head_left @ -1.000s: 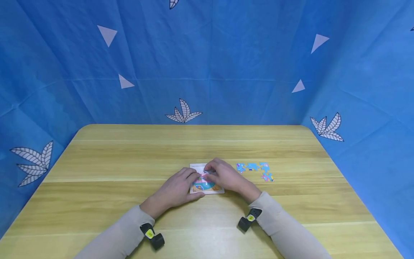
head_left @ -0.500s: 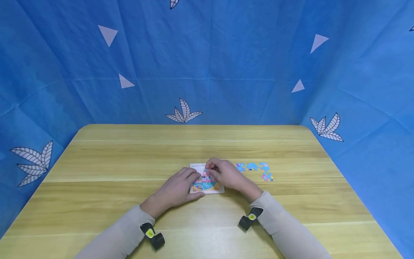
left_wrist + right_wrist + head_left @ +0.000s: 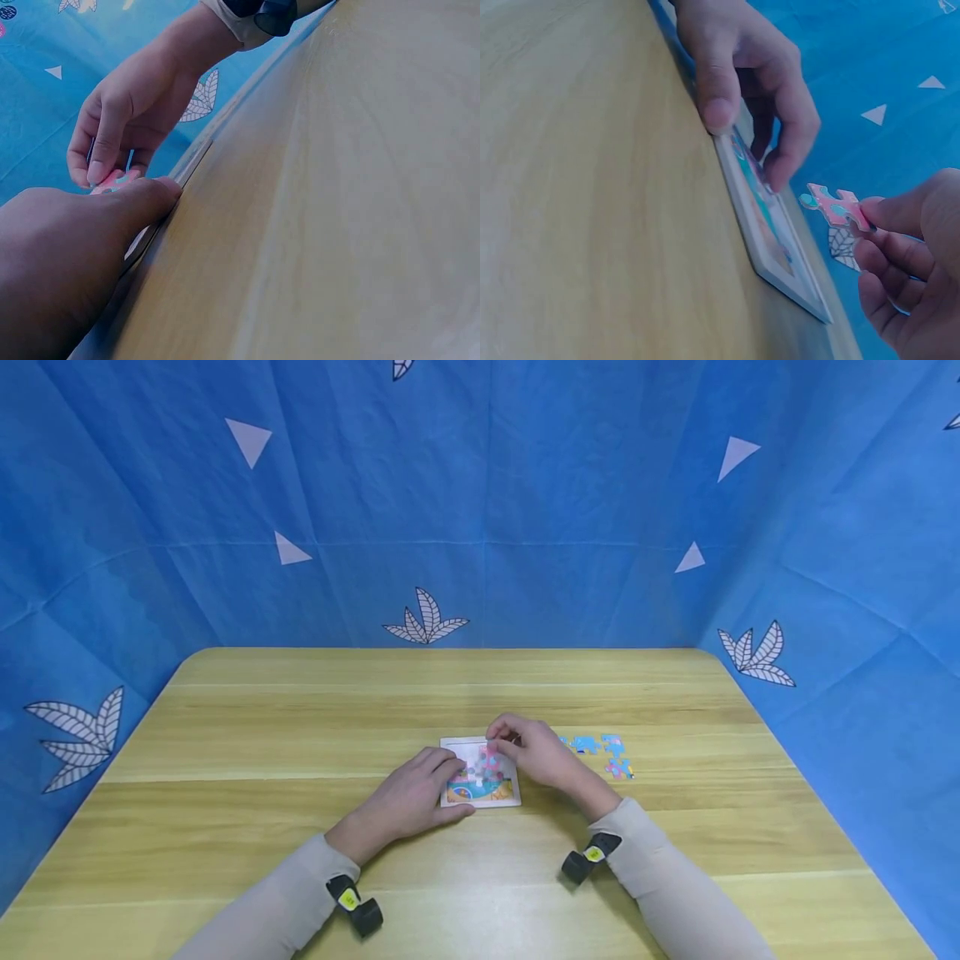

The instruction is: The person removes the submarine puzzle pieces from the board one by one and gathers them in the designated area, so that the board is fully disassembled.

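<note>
A jigsaw puzzle tray with a white border lies flat on the table. Beach-coloured pieces fill its near part, while pale backing shows in its far part. My left hand holds the tray at its left end, with the thumb at the near edge and bent fingers over the picture. Above the tray's right side, my right hand pinches a pink puzzle piece with turquoise spots between thumb and fingers. The right wrist view has this piece raised clear of the tray. My left fingers hide the tray's left part.
Several loose blue and pink puzzle pieces lie right of the tray, one partly hidden behind my right hand. The wooden table meets a blue patterned cloth at the back and sides.
My right hand has lifted the pink piece off the other pieces and drawn it slightly up and to the right. The left hand has kept its place on the tray.
</note>
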A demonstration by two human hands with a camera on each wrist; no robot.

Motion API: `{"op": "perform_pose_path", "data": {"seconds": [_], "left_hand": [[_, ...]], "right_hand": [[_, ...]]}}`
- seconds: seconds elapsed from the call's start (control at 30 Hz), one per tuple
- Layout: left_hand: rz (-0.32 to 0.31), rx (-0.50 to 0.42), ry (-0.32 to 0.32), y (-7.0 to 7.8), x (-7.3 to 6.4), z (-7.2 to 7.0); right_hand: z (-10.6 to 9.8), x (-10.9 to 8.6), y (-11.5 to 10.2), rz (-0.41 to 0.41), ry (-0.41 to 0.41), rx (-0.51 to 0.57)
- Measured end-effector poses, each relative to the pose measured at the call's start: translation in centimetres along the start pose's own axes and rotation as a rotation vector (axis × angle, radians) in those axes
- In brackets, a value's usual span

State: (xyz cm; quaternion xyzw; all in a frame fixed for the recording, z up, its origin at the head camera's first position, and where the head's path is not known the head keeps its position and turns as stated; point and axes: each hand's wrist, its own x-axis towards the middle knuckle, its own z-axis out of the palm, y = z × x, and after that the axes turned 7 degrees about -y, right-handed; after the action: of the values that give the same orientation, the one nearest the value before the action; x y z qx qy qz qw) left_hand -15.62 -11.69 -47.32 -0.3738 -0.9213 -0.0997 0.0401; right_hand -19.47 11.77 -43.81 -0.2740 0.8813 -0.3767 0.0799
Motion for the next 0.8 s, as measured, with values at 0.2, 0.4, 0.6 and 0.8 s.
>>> {"op": "perform_pose_path", "data": {"seconds": [0.2,0.4,0.6,0.8], "left_hand": [[-0.012,-0.020,-0.023,0.1,0.0,-0.1],[-0.013,-0.033,-0.028,0.2,0.1,-0.3],[-0.016,-0.036,-0.022,0.2,0.2,-0.2],[-0.021,-0.052,-0.024,0.1,0.2,-0.2]], "right_hand": [[-1.0,-0.6,0.0,0.026,0.011,0.025],[-2.3,-1.6,0.5,0.053,0.017,0.049],[-3.7,-3.0,1.3,0.074,0.046,0.067],[-4.8,-4.1,1.8,0.103,0.084,0.081]]}}
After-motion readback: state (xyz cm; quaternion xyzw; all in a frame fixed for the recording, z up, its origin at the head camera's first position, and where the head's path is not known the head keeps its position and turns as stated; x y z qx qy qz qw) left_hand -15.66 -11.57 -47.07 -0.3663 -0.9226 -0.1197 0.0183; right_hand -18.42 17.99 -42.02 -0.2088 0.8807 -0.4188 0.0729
